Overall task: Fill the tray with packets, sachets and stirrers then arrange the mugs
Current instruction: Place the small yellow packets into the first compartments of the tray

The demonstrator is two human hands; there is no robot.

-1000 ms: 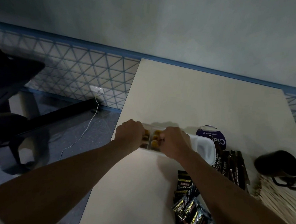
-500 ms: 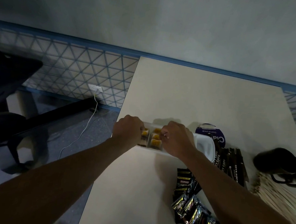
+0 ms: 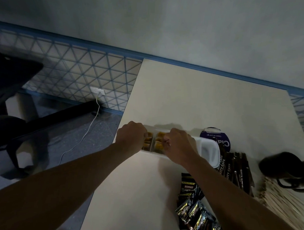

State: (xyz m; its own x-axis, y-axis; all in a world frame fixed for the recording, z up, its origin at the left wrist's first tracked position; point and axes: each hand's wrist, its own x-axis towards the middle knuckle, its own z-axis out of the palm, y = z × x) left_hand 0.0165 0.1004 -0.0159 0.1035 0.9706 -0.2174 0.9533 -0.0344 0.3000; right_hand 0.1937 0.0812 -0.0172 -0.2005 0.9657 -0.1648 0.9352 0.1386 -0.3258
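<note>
Fingers of the left hand [image 3: 131, 140] and right hand [image 3: 179, 147] are curled into the tray [image 3: 209, 154]; any grip is hidden. Sachets [image 3: 159, 145] are seen between them, at 3 o'clock from the left.

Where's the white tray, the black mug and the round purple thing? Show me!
white tray [image 3: 209, 152]: head view, on its bare right-hand compartment.
black mug [image 3: 276, 167]: head view, on its dark body.
round purple thing [image 3: 217, 138]: head view, on its purple top face.
</note>
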